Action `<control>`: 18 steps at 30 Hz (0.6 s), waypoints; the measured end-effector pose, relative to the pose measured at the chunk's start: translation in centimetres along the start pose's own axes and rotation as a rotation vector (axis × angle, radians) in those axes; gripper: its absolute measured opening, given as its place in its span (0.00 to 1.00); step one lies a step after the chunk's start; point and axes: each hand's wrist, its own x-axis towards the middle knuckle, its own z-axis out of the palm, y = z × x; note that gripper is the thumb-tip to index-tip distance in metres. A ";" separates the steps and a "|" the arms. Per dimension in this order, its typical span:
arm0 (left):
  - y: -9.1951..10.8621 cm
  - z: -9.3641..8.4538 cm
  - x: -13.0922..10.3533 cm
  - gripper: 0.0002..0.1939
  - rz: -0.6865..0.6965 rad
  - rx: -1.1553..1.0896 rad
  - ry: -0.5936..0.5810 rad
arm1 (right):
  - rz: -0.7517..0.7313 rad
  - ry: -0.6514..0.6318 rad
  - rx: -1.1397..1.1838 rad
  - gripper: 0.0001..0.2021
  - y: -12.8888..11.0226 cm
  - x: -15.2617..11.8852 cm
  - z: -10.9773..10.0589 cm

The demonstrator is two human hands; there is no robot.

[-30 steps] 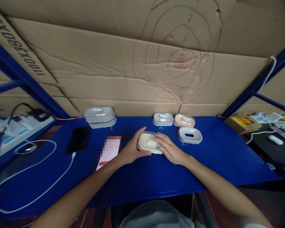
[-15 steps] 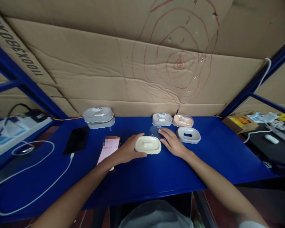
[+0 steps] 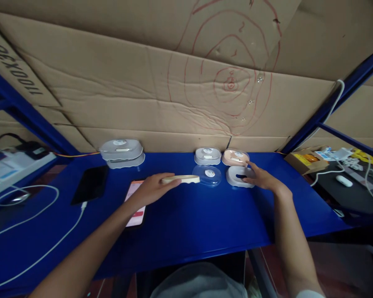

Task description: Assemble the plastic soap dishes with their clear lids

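My left hand (image 3: 157, 186) grips a shallow cream oval tray (image 3: 189, 179) by its left end, thumb in front and fingers behind. The tray is raised and tilted, so its side edge faces me. My right hand (image 3: 262, 177) reaches over the right end of a grey oval box part (image 3: 233, 176) with a dark slot in its top. Its thumb and fingers are spread apart; whether they touch the part I cannot tell. Between the hands lies a clear oval lid (image 3: 216, 179) with a round white sticker, just beyond the cream tray.
Behind stand a lidded grey box (image 3: 207, 157) and a lidded pink box (image 3: 235, 157). Stacked grey boxes (image 3: 122, 151) sit at back left. A lit phone (image 3: 135, 221) lies under my left forearm; a dark phone (image 3: 90, 185) is cabled. A cardboard wall (image 3: 127, 95) rises behind.
My right hand has left the clear lid and moved right to the slotted grey part. My left hand has shifted left and tipped the cream tray up from facing me to edge-on.
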 end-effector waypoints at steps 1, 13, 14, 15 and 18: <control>-0.1 -0.1 0.2 0.29 0.000 -0.012 0.008 | -0.007 -0.033 0.022 0.41 0.0 -0.1 0.1; 1.3 2.1 -1.1 0.27 0.331 -0.018 0.011 | -0.409 -0.295 0.215 0.11 -8.4 -3.0 1.6; 1.2 2.1 -1.2 0.27 0.359 -0.002 0.000 | -0.440 -0.306 0.239 0.10 -8.8 -3.2 1.2; 1.1 2.1 -1.2 0.28 0.379 0.009 -0.005 | -0.472 -0.312 0.276 0.10 -9.1 -3.3 0.7; 0.5 2.4 -1.0 0.34 0.406 -0.010 0.004 | -0.548 -0.278 0.438 0.13 -9.6 -3.4 -0.8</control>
